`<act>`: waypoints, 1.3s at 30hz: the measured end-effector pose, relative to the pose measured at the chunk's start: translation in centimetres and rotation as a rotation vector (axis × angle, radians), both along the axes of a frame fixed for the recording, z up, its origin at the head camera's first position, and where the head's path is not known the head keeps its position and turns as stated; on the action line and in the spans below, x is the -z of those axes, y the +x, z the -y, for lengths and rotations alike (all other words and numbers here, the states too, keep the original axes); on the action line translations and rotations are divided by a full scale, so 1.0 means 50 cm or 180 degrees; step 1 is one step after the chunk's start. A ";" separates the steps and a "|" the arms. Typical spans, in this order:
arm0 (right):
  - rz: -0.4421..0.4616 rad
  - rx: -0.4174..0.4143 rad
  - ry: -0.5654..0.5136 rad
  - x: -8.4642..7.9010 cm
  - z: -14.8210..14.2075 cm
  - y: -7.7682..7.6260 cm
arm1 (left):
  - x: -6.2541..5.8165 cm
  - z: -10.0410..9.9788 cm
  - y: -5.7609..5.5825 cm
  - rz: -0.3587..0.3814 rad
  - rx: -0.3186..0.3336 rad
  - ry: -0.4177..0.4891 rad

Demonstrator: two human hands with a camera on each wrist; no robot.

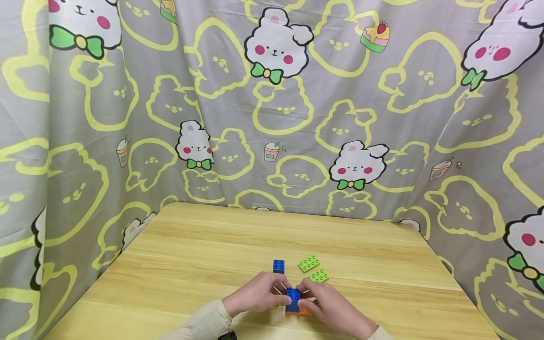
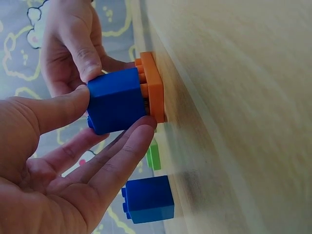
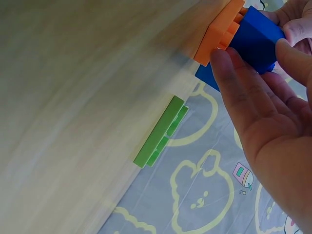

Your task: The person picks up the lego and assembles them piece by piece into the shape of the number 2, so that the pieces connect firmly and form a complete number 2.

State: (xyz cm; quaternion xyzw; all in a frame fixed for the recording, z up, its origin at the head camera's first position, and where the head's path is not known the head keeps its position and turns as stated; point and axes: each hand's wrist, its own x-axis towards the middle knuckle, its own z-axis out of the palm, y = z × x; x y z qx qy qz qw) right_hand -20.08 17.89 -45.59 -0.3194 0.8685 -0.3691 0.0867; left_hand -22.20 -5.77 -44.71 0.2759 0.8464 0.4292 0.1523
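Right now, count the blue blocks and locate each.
2. The left hand and right hand hold one blue block over the orange plate; another blue block sits on the table beyond the left hand. Hands may hide more.

Left grip [image 2: 63,183] holding blue block [image 2: 117,102], studded orange plate [image 2: 156,90] beside

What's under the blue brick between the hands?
Under the blue brick: an orange plate, a few of its studs visible at the brick's lower edge in the left wrist view. The brick covers its own underside and the plate's top directly below.
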 end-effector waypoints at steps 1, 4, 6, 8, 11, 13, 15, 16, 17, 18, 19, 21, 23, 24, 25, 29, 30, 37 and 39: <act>0.0004 -0.0002 -0.0002 0.000 0.000 0.000 | 0.000 0.000 0.000 0.0003 -0.0004 -0.0001; 0.0002 -0.0010 -0.0014 0.000 -0.001 0.001 | 0.000 -0.001 0.000 0.0002 -0.0007 0.0010; -0.0014 -0.0026 -0.0025 0.000 -0.001 0.001 | 0.001 -0.001 0.000 0.0007 0.0000 0.0036; -0.0032 -0.0041 -0.0038 -0.001 -0.001 0.001 | 0.002 -0.001 0.000 0.0009 0.0005 0.0053; -0.0062 -0.0063 -0.0049 0.000 -0.002 0.002 | 0.002 -0.001 0.001 0.0028 -0.0004 0.0055; -0.0072 -0.0065 -0.0047 0.000 -0.002 0.002 | 0.002 -0.001 0.001 0.0035 -0.0018 0.0038; -0.0077 -0.0068 -0.0042 0.000 -0.002 0.003 | 0.002 -0.002 0.002 0.0037 -0.0028 0.0027; -0.0072 -0.0066 -0.0044 0.000 -0.002 0.003 | 0.002 -0.002 0.002 0.0033 -0.0030 0.0022; -0.0062 -0.0062 -0.0047 0.000 -0.002 0.003 | 0.002 -0.002 0.002 0.0028 -0.0030 0.0018; -0.0048 -0.0055 -0.0051 0.000 -0.001 0.003 | 0.002 -0.002 0.002 0.0023 -0.0028 0.0015; -0.0037 -0.0045 -0.0053 0.000 -0.001 0.003 | 0.001 -0.002 0.002 0.0021 -0.0026 0.0013; -0.0014 -0.0024 -0.0058 -0.001 -0.001 0.003 | 0.001 -0.001 0.002 0.0025 -0.0023 0.0012; 0.0006 -0.0002 -0.0056 -0.001 0.000 0.003 | 0.000 -0.001 0.002 0.0032 -0.0021 0.0009; 0.0009 0.0007 -0.0054 -0.001 0.000 0.003 | -0.001 -0.001 0.002 0.0042 -0.0023 0.0010; 0.0005 0.0013 -0.0049 -0.001 0.000 0.003 | -0.001 -0.001 0.002 0.0053 -0.0025 0.0011; -0.0022 0.0027 -0.0043 -0.001 0.000 0.003 | -0.003 -0.002 0.003 0.0080 -0.0036 0.0025; -0.0038 0.0034 -0.0039 -0.002 0.000 0.003 | -0.003 -0.002 0.003 0.0083 -0.0039 0.0030; -0.0091 0.0071 -0.0010 0.000 0.001 0.002 | -0.003 -0.003 0.002 0.0083 -0.0059 0.0045; -0.0076 0.0070 -0.0023 0.000 0.001 0.002 | -0.002 -0.004 0.002 0.0087 -0.0068 0.0049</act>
